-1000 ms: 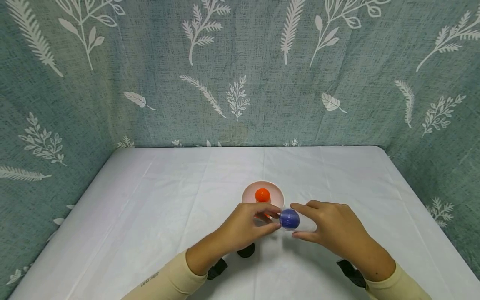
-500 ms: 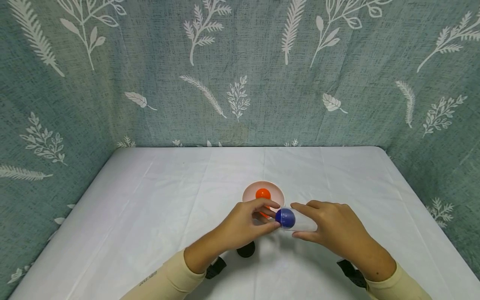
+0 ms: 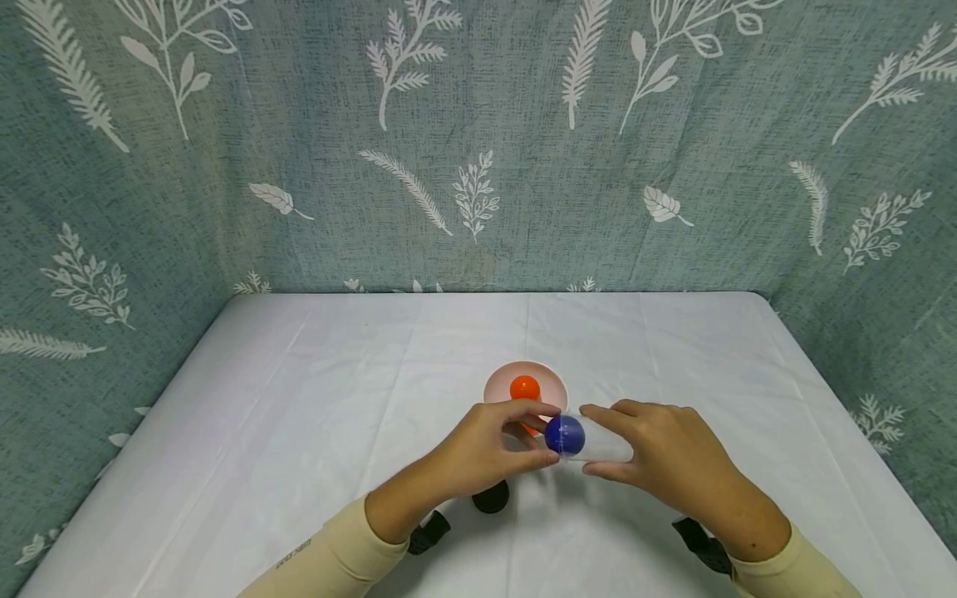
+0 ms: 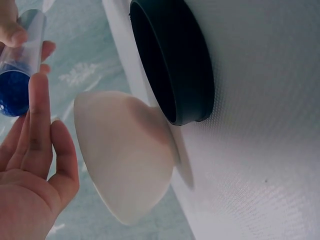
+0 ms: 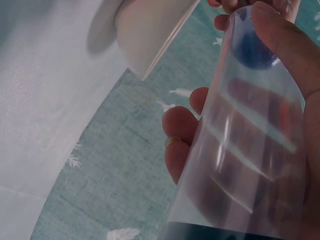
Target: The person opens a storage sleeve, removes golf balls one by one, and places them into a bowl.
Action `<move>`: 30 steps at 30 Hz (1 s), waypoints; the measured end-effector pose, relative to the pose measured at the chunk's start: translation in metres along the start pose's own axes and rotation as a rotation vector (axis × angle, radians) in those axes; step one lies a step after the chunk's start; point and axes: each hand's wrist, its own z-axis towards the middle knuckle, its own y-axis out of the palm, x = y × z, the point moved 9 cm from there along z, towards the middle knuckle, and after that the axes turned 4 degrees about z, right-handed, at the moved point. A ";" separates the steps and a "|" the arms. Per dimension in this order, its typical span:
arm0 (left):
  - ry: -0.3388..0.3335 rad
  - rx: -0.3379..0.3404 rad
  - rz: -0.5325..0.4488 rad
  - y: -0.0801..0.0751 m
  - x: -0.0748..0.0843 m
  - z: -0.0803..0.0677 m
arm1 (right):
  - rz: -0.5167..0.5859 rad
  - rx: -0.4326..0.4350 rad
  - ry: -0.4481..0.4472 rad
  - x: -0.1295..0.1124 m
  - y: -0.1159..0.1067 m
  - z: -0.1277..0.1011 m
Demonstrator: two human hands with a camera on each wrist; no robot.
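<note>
My right hand (image 3: 665, 453) grips a clear tube (image 3: 607, 440), its fingers wrapped round it in the right wrist view. The tube lies tilted nearly sideways, its mouth toward my left hand. A shiny blue ball (image 3: 561, 435) sits at that mouth, partly out of the tube. My left hand (image 3: 482, 448) is cupped at the mouth, thumb below and fingers above the ball in the head view. In the left wrist view its fingers (image 4: 39, 120) are fairly straight beside the blue ball (image 4: 14, 92).
A pale pink bowl (image 3: 553, 384) stands just beyond my left hand, with an orange ball (image 3: 525, 387) in it and more orange partly hidden by my fingers. A hollow black cap (image 4: 195, 65) rests on the white-covered table (image 3: 359, 357). Patterned green cloth (image 3: 478, 249) hangs behind.
The blue ball has slid left, from inside the tube to partly out of its mouth between my left thumb and fingers. Both hands stay almost in place.
</note>
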 end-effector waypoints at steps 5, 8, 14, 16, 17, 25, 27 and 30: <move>0.001 0.016 0.008 -0.001 0.000 0.000 | -0.004 -0.013 0.008 0.000 0.000 0.001; 0.004 0.026 0.007 -0.002 0.000 0.000 | -0.003 -0.016 0.008 0.000 0.000 0.001; 0.009 0.034 0.003 -0.002 0.000 -0.001 | 0.000 -0.009 0.002 -0.001 0.000 0.001; 0.008 0.033 0.003 -0.002 -0.001 -0.001 | -0.001 -0.006 0.002 -0.001 0.000 0.001; 0.006 0.032 0.002 -0.002 -0.001 -0.001 | -0.001 -0.005 0.002 -0.001 0.000 0.001; -0.005 0.021 0.004 -0.001 -0.003 0.000 | -0.008 -0.014 0.013 0.000 0.000 0.001; 0.002 0.023 0.008 -0.002 -0.002 0.000 | -0.010 -0.022 0.020 0.000 0.000 0.001; 0.014 0.028 0.011 -0.004 -0.001 0.000 | -0.009 -0.026 0.027 0.001 0.001 0.001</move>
